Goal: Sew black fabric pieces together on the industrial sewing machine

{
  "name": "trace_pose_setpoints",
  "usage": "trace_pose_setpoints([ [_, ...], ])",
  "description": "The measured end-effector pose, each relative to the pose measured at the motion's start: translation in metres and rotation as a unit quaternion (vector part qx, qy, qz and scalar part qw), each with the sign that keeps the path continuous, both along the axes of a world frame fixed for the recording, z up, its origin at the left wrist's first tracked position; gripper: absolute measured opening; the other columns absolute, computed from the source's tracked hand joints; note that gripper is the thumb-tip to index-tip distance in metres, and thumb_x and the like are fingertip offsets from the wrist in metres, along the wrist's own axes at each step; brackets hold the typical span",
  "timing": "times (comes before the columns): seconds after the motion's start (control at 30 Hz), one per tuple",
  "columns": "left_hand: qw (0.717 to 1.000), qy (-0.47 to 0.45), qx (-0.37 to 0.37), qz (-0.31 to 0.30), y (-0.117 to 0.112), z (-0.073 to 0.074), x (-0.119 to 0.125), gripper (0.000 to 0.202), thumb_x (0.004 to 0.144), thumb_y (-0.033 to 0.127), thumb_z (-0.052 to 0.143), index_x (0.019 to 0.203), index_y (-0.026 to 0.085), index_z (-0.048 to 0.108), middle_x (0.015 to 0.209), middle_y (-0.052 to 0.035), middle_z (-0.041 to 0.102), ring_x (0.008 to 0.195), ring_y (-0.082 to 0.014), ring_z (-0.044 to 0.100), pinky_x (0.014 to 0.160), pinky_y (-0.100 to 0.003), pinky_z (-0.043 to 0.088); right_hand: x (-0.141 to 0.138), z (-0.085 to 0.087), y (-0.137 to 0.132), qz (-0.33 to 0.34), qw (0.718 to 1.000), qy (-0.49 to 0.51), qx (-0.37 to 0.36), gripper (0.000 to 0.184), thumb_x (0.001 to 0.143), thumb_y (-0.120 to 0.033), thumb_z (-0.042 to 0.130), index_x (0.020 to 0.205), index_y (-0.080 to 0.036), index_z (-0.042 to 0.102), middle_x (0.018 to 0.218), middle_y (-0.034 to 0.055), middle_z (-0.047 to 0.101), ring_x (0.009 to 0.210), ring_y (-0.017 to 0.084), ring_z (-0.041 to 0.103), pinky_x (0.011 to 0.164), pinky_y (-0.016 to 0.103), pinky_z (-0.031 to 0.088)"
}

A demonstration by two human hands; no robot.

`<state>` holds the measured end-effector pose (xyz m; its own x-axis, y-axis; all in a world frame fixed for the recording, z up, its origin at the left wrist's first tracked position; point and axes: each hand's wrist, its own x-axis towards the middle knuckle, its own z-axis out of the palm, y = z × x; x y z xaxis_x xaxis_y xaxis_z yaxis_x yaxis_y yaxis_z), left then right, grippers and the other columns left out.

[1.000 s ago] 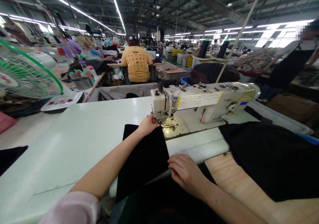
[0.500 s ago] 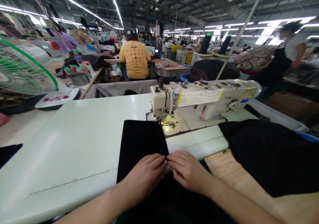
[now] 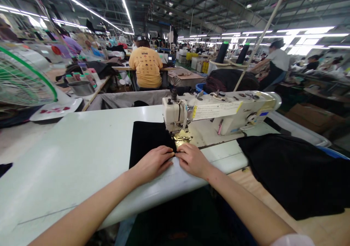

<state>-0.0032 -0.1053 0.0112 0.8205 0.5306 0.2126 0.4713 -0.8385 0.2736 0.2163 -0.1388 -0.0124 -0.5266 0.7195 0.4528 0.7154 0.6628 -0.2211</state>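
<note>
Black cloth (image 3: pixel 146 140), a flat, plain, matte rectangle, lies on the pale tabletop (image 3: pixel 82 147) straight ahead of the person. Its far right corner reaches the needle area of a white sewing machine (image 3: pixel 218 111).

Both hands meet at the cloth's near right corner, just in front of the machine's metal presser foot (image 3: pixel 181 137). The left hand (image 3: pixel 154 162) rests palm down on the near edge, and its grip is loose, with the fingers stretched out rather than closed around anything. The right hand (image 3: pixel 193 160) touches the left hand's fingertips from the right. Its fingers are bent at the cloth's corner, and it is not clear whether its grip pinches the cloth or only presses on it.

To the right, a larger heap of dark fabric (image 3: pixel 290 173) spreads over the tabletop's edge and a wooden board (image 3: pixel 273 206). At far left stands a fan with a green rim (image 3: pixel 22 78). Beyond the machine, a person in a yellow shirt (image 3: pixel 146 67) sits facing away, among rows of other workstations under long ceiling lights.
</note>
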Motion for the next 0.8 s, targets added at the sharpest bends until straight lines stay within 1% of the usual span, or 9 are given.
trace_pose_setpoints([
  [0.2, 0.999, -0.017, 0.001, 0.032, 0.038, 0.0, 0.002, 0.031, 0.097, 0.033, 0.05, 0.112, 0.018, 0.071, 0.118, -0.0117, 0.068, 0.112, -0.025, 0.062, 0.101, -0.041, 0.05, -0.007, 0.0, 0.034, -0.053, 0.998, -0.027, 0.0, 0.017, 0.092, -0.017, 0.056, 0.098, -0.019, 0.073, 0.095, 0.0082, 0.064, 0.097, 0.024, 0.056, 0.088, 0.039, 0.047],
  [0.3, 0.999, -0.011, 0.006, 0.043, 0.052, 0.0, 0.002, 0.032, 0.096, 0.033, 0.051, 0.115, 0.017, 0.07, 0.12, -0.0133, 0.067, 0.114, -0.0264, 0.06, 0.104, -0.042, 0.048, -0.01, -0.003, 0.041, -0.075, 0.997, -0.015, -0.001, 0.017, 0.092, -0.017, 0.057, 0.101, -0.019, 0.072, 0.095, 0.0084, 0.064, 0.097, 0.024, 0.056, 0.087, 0.039, 0.047],
  [0.43, 0.998, -0.003, 0.015, 0.065, 0.058, -0.004, -0.001, 0.035, 0.096, 0.033, 0.05, 0.123, 0.017, 0.066, 0.127, -0.0131, 0.064, 0.12, -0.0261, 0.058, 0.107, -0.043, 0.044, -0.013, -0.004, 0.027, -0.092, 0.996, 0.017, -0.001, 0.018, 0.09, -0.014, 0.058, 0.104, -0.018, 0.07, 0.102, 0.0094, 0.066, 0.099, 0.025, 0.059, 0.088, 0.04, 0.049],
  [0.53, 0.995, 0.0, 0.023, 0.101, 0.056, -0.011, -0.004, 0.039, 0.097, 0.037, 0.048, 0.13, 0.02, 0.061, 0.137, -0.0128, 0.059, 0.127, -0.0279, 0.053, 0.112, -0.049, 0.037, -0.005, 0.002, 0.004, -0.088, 0.996, 0.036, 0.004, 0.02, 0.09, -0.013, 0.057, 0.106, -0.018, 0.068, 0.107, 0.0088, 0.068, 0.101, 0.023, 0.061, 0.091, 0.039, 0.05],
  [0.6, 0.991, 0.004, 0.027, 0.133, 0.054, -0.016, -0.005, 0.046, 0.097, 0.042, 0.047, 0.135, 0.02, 0.057, 0.145, -0.0148, 0.053, 0.135, -0.0321, 0.047, 0.115, -0.056, 0.031, 0.016, 0.009, -0.012, -0.11, 0.993, 0.045, 0.023, 0.021, 0.093, -0.016, 0.052, 0.107, -0.018, 0.068, 0.109, 0.0095, 0.069, 0.102, 0.023, 0.063, 0.092, 0.04, 0.051],
  [0.67, 0.986, 0.008, 0.027, 0.163, 0.055, -0.02, -0.008, 0.053, 0.096, 0.047, 0.046, 0.14, 0.017, 0.053, 0.15, -0.0178, 0.047, 0.14, -0.0357, 0.04, 0.115, -0.059, 0.028, 0.052, 0.019, -0.029, -0.179, 0.982, 0.042, 0.054, 0.026, 0.096, -0.021, 0.045, 0.106, -0.019, 0.069, 0.11, 0.0104, 0.071, 0.101, 0.025, 0.066, 0.092, 0.041, 0.052],
  [0.7, 0.984, 0.011, 0.028, 0.175, 0.056, -0.021, -0.011, 0.055, 0.096, 0.048, 0.046, 0.141, 0.017, 0.051, 0.151, -0.0184, 0.046, 0.142, -0.0363, 0.038, 0.115, -0.059, 0.028, 0.076, 0.023, -0.038, -0.23, 0.97, 0.031, 0.071, 0.028, 0.096, -0.023, 0.042, 0.102, -0.019, 0.07, 0.107, 0.0111, 0.072, 0.099, 0.025, 0.067, 0.09, 0.04, 0.052],
  [0.73, 0.983, 0.013, 0.028, 0.182, 0.058, -0.021, -0.015, 0.056, 0.096, 0.049, 0.046, 0.142, 0.017, 0.051, 0.151, -0.018, 0.046, 0.142, -0.0359, 0.038, 0.115, -0.058, 0.028, 0.104, 0.027, -0.046, -0.295, 0.953, 0.007, 0.069, 0.03, 0.096, -0.026, 0.041, 0.1, -0.019, 0.07, 0.107, 0.012, 0.072, 0.098, 0.027, 0.068, 0.089, 0.04, 0.053],
  [0.8, 0.981, 0.018, 0.031, 0.188, 0.062, -0.02, -0.027, 0.054, 0.096, 0.05, 0.046, 0.141, 0.021, 0.052, 0.151, -0.0147, 0.047, 0.142, -0.0335, 0.039, 0.116, -0.056, 0.028, 0.164, 0.029, -0.062, -0.414, 0.908, -0.06, 0.031, 0.033, 0.092, -0.03, 0.041, 0.097, -0.017, 0.071, 0.104, 0.0156, 0.073, 0.09, 0.031, 0.071, 0.081, 0.044, 0.055],
])
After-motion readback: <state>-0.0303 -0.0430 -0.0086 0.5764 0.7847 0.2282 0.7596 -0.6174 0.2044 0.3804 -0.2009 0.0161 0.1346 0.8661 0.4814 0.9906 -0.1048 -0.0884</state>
